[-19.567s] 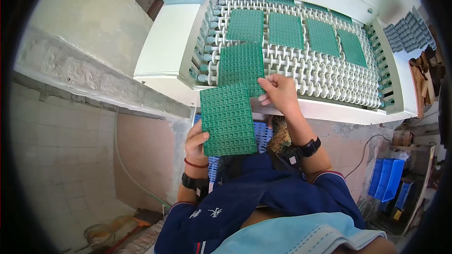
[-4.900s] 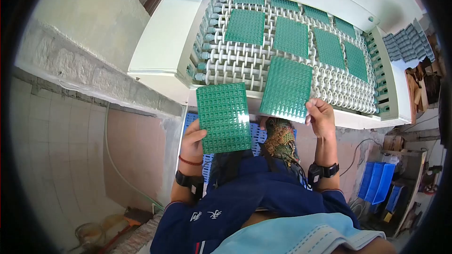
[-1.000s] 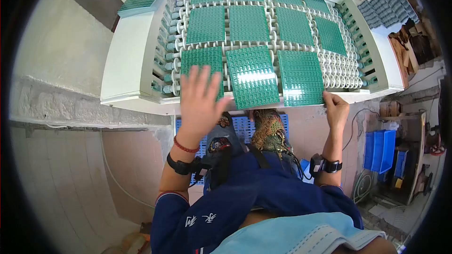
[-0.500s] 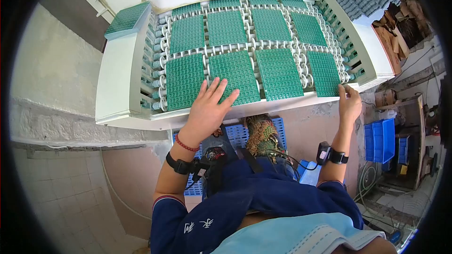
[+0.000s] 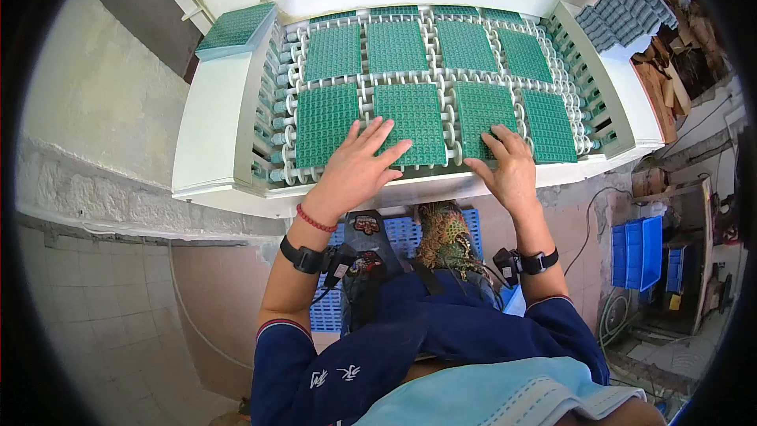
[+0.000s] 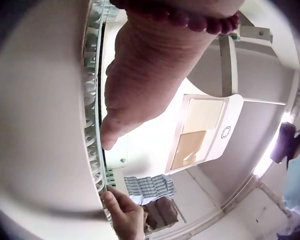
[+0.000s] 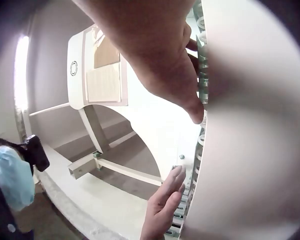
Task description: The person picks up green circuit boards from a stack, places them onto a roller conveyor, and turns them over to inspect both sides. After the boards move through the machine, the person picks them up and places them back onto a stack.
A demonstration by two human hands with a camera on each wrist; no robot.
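Green textured square sheets lie in rows on the machine's white roller bed (image 5: 453, 156). My left hand (image 5: 356, 170), fingers spread, rests over the near edges of the left front sheet (image 5: 325, 122) and the sheet beside it (image 5: 412, 114). My right hand (image 5: 511, 170) touches the near part of the third front sheet (image 5: 479, 110), its fingers slightly bent. At the right end of that row lies a fourth sheet (image 5: 550, 130), touched by neither hand. In the left wrist view the left hand (image 6: 135, 85) is seen edge-on; the right wrist view shows the right hand (image 7: 165, 65) likewise.
A stack of green sheets (image 5: 235, 30) sits on the machine's left side panel (image 5: 211, 122). Grey corrugated pieces (image 5: 623, 16) stand on the right side panel. Below are a blue slatted crate (image 5: 325, 304) near the legs and blue bins (image 5: 637, 244) at the right.
Both hands have let go of the sheets they held earlier, which now lie in the front row. The right hand has moved left from the fourth sheet to the third.
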